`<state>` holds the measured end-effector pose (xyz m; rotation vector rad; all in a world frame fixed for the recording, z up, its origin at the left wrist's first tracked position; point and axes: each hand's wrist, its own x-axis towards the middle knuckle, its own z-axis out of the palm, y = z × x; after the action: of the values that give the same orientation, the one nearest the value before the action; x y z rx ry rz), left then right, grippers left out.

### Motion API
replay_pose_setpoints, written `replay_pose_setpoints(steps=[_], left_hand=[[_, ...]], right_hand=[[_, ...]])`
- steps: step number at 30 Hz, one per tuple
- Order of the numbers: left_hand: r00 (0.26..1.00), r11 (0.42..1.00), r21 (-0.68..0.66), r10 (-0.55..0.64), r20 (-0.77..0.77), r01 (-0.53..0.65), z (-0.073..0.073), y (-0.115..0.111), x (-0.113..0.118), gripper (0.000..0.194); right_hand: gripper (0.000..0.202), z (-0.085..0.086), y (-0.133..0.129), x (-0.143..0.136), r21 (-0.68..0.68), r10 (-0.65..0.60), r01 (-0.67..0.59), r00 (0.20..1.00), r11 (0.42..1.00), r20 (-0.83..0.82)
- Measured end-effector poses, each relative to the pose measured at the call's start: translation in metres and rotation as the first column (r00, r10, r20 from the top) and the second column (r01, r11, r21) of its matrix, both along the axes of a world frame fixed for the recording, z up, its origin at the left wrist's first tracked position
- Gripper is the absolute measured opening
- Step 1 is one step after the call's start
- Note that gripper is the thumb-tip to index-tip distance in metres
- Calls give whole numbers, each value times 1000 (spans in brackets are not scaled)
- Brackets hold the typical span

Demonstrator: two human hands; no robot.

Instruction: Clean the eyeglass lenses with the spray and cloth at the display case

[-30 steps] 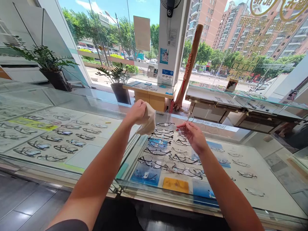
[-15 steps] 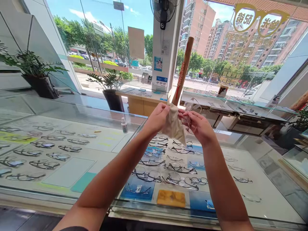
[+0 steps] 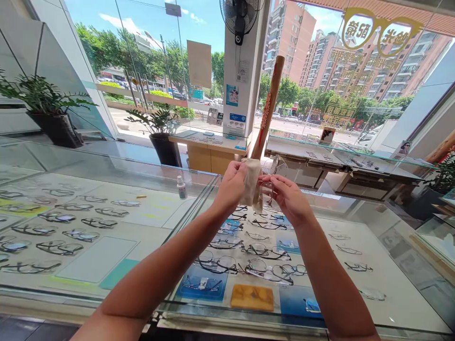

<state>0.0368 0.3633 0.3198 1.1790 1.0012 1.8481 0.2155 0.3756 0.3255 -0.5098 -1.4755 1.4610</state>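
Observation:
My left hand [image 3: 232,183] is closed on a pale beige cloth [image 3: 251,182], which hangs down between my two hands. With thumb and fingers pinched, my right hand [image 3: 289,196] holds thin-rimmed eyeglasses [image 3: 268,188] just right of the cloth. One lens and a slim temple show above and left of the right fingers; the cloth hides the rest of the frame. Both hands are raised over the glass display case, roughly level with each other. Below them, inside the case, lie several rows of spectacle frames [image 3: 266,248].
A small white spray bottle [image 3: 181,187] stands on the counter to the left. The glass case [image 3: 408,284] spreads across the front, with a yellow-brown block [image 3: 252,297] inside. Beyond are a carved wooden post [image 3: 268,109], a potted plant [image 3: 165,149] and low cabinets.
Both hands have dropped slightly, the right one moving left toward the cloth. The cloth now hangs narrower and more bunched, and the eyeglasses have turned and shifted left with the right hand.

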Motion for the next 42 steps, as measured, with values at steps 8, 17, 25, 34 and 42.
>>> replay_pose_setpoints(steps=[8, 17, 25, 34, 42], left_hand=[[997, 990, 122, -72, 13, 70, 2, -3, 3, 34], [979, 972, 193, -103, -176, 136, 6, -10, 8, 37], [998, 974, 218, -67, 0, 66, 3, -4, 7, 47], [926, 926, -54, -377, -32, 375, 9, -14, -1, 56], [875, 878, 71, -477, 81, 472, 7, -15, 6, 45]], right_hand=[[34, -13, 4, -14, -32, 4, -4, 1000, 999, 13], [34, -13, 8, -12, 77, 6, -9, 999, 997, 42], [29, -12, 7, -11, 191, 117, -134, 988, 972, 96], [32, -10, 9, 0, 189, 172, -191, 979, 963, 112], [30, -10, 11, 1, 111, 190, -197, 979, 974, 69]])
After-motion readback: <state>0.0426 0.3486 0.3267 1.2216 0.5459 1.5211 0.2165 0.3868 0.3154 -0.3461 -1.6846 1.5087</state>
